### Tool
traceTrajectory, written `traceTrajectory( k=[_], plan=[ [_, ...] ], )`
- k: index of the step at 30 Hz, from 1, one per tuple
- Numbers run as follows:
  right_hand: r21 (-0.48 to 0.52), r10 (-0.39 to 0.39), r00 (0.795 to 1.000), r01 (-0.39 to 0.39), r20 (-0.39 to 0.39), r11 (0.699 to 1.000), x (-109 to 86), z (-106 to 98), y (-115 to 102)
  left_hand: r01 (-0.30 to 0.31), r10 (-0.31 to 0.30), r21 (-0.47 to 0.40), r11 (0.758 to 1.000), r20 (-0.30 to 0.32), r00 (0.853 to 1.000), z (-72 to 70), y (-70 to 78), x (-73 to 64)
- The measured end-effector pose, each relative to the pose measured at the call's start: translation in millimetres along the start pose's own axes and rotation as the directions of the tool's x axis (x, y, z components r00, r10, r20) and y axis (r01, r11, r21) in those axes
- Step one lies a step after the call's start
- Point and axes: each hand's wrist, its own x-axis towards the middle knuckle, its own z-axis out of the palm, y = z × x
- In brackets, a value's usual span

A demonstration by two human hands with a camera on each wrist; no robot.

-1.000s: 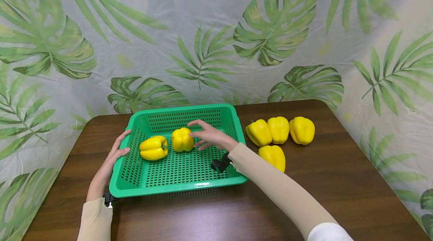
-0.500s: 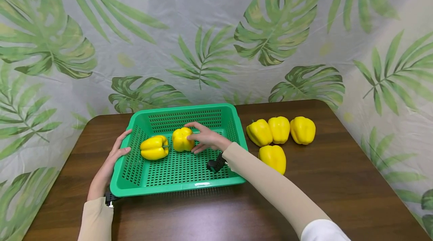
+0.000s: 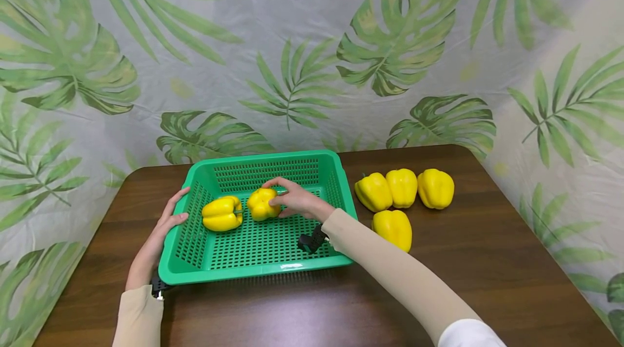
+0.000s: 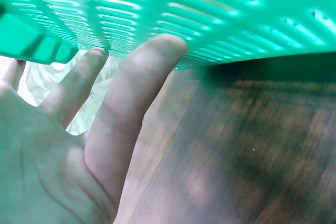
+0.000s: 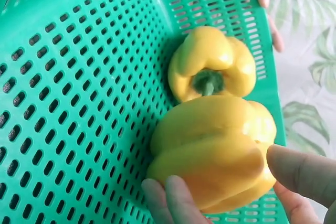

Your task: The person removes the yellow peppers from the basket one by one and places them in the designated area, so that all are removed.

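Just left of centre on a brown worktop point(image 3: 487, 271), a green basket point(image 3: 253, 271) stands as a left hand point(image 3: 158, 233), grip spread and clutching nothing, touches its left side. Inside it, a right hand point(image 3: 299, 199) curls its grip round a yellow pepper point(image 3: 260, 205) from two sides. A second pepper point(image 3: 221, 215) lies just beside, stem point(image 5: 209, 85) facing it; four more peppers point(image 3: 402, 188) rest right of the basket. Even, gentle pressure, with the basket steadied, should keep the held pepper from rolling.
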Motion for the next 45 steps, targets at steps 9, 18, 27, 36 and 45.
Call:
traceTrajectory(
  k=[9, 18, 27, 36, 45],
  plan=[
    [-0.068, 0.042, 0.998, -0.038, 0.046, 0.997, -5.2, -0.5, -0.9, -0.028, 0.028, -0.011, 1.000, 0.001, 1.000, -1.2, -0.7, 0.2],
    [-0.137, 0.024, 0.999, -0.018, 0.041, 0.990, -6.5, 4.7, 3.0, -0.032, 0.032, -0.018, 0.999, 0.006, 0.999, -1.2, -0.9, 0.7],
    [-0.150, 0.034, 0.997, -0.023, 0.066, 0.988, -9.7, 4.7, 2.5, -0.034, 0.034, -0.004, 0.999, 0.001, 0.999, -1.5, -0.9, 0.0],
    [-0.156, 0.079, 0.994, -0.066, 0.080, 0.986, -10.4, 4.9, 2.8, -0.029, 0.029, -0.008, 1.000, -0.001, 1.000, -1.4, -0.6, 0.9],
    [-0.151, 0.063, 0.992, -0.047, 0.106, 0.987, -10.5, 5.1, 5.2, -0.037, 0.038, -0.034, 0.999, 0.011, 0.999, -1.3, -0.3, 1.5]
  ],
)
